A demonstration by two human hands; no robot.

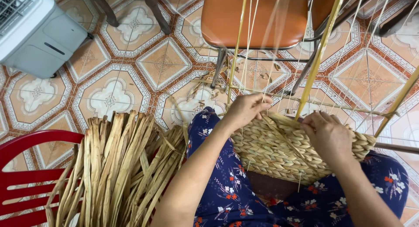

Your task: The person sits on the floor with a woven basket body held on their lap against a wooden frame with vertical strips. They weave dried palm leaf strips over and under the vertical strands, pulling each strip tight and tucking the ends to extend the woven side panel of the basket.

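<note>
Far left on the tiled floor [131, 74] there's a white and grey fan unit [35, 30], and near left the curved edge of a red plastic chair [26, 166]. Just right of that sits a big bundle of dried flat reeds [118, 166], standing more or less upright and fanning out a bit at the top, leaning up against the person's leg in the blue floral fabric [222, 187]. Moving toward the middle, the left hand [244, 110] is resting on the far top edge of the woven mat [270, 150], fingers curled down and bunched together, looks like it's pinching a strand right at the weave, though I can't actually make out which one from here. The mat itself is a chunky braided piece lying across the lap, between both hands, with thin pale strings [253, 43] running up from it to the far side and a couple of yellowish bamboo rods [321, 52] crossing over it at an angle. Behind those, far middle, is an orange chair seat [253, 15] on metal legs. Then the right hand [327, 133] is on the right part of the mat, knuckles up, fingers tucked in and pressing into the top row of the braid, closed around the weave there. Another rod [399, 100] slants off at the right edge.
</note>
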